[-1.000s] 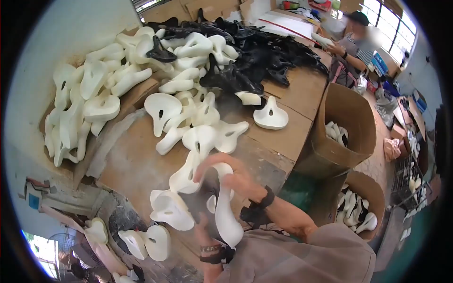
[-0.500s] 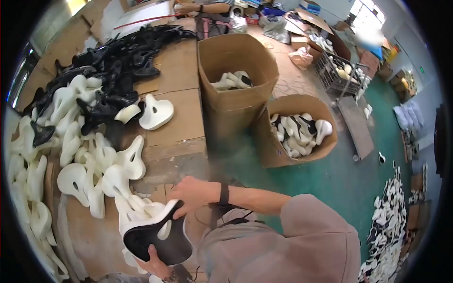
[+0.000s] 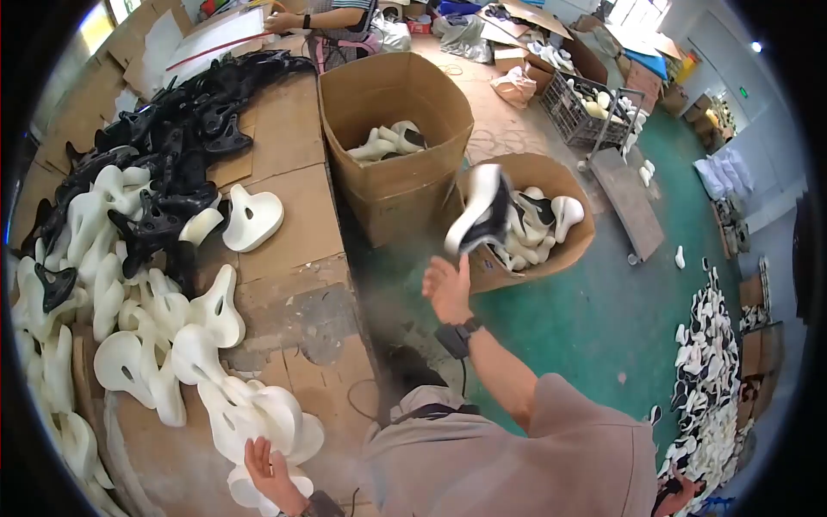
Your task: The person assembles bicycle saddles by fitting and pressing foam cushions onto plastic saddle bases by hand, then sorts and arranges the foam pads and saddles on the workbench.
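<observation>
A white-and-black bicycle saddle (image 3: 475, 211), slightly blurred, is tilted in the air at the near edge of the lower cardboard box (image 3: 564, 263). Just below it, my right hand (image 3: 448, 291) is open with fingers spread and no grip on the saddle; whether the thumb still touches it I cannot tell. My left hand (image 3: 271, 474), open and holding nothing, is beside a cluster of cream saddles (image 3: 258, 418) at the front of the cardboard-covered table (image 3: 297, 207). Several saddles lie inside the lower box.
Black saddle shells (image 3: 185, 129) are heaped on the table behind more cream saddles. A taller cardboard box (image 3: 392, 185) adjoins the table. A flat trolley (image 3: 624, 202), a crate (image 3: 581, 116) and a saddle pile (image 3: 706, 370) are rightward. Another person's arm (image 3: 332, 19) is at the back.
The black-bottomed saddle has left the table and both hands, moving right to the lower box. My right hand has swung out after it and opened. My left hand has let go.
</observation>
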Demonstrator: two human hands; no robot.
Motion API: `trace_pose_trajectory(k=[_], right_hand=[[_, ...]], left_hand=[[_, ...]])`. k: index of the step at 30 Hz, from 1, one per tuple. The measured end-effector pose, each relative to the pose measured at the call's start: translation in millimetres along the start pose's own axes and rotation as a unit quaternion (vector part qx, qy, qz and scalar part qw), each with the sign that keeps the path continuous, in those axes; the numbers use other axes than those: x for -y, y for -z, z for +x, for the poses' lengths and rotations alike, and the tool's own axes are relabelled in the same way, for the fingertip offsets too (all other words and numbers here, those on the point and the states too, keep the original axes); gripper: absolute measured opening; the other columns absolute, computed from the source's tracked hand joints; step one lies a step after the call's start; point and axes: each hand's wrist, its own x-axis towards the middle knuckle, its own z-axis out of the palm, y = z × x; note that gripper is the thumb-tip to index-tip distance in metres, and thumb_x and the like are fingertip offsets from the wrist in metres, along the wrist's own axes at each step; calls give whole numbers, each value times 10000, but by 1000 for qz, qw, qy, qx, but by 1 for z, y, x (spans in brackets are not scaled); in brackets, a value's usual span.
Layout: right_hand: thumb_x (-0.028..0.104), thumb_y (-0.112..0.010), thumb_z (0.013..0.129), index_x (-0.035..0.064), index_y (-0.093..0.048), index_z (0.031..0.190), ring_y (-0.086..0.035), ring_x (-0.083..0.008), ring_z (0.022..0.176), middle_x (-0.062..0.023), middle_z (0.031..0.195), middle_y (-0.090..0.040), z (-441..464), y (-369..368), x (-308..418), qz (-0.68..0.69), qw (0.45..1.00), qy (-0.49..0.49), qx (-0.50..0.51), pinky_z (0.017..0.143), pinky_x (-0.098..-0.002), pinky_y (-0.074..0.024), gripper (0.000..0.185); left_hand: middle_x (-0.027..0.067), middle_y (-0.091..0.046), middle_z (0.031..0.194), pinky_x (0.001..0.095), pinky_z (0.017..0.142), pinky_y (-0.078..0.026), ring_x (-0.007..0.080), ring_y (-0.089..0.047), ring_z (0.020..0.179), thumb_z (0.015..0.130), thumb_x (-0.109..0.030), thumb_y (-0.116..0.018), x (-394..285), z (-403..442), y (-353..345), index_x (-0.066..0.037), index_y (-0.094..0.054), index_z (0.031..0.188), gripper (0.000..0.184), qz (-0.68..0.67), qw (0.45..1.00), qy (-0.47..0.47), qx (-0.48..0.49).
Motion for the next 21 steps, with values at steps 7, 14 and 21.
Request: trace_pose_trajectory(k=[7,14,21], right_hand=[[473,-484,1028,19,-618,1121,-603,-119,606,-66,799,-681,28,-44,-23,-213,974,-16,73,505,-273,-494,482],[315,-607,981,59,-662,978,-593,-82,627,-29,792,-670,9,-69,-63,-457,853,-90,234,519,-251,-496,261],[283,-602,994,45,-687,1018,-553,-58,623,-6,776,-664,-8,-128,-83,-600,728,-74,323,531,-223,-455,254]], left_hand=[[173,-515,1430,418,1077,-396,307,-495,1311,970,-211,-565,240,12,227,-49,-423,1485,558,168,938,179,-246],[119,-533,1426,442,1033,-430,292,-516,1285,1003,-311,-459,280,-33,207,-93,-442,1471,516,81,892,338,-289],[64,-550,1422,467,989,-464,277,-537,1259,1037,-410,-353,366,-176,249,-136,-461,1457,513,-136,842,394,-344]])
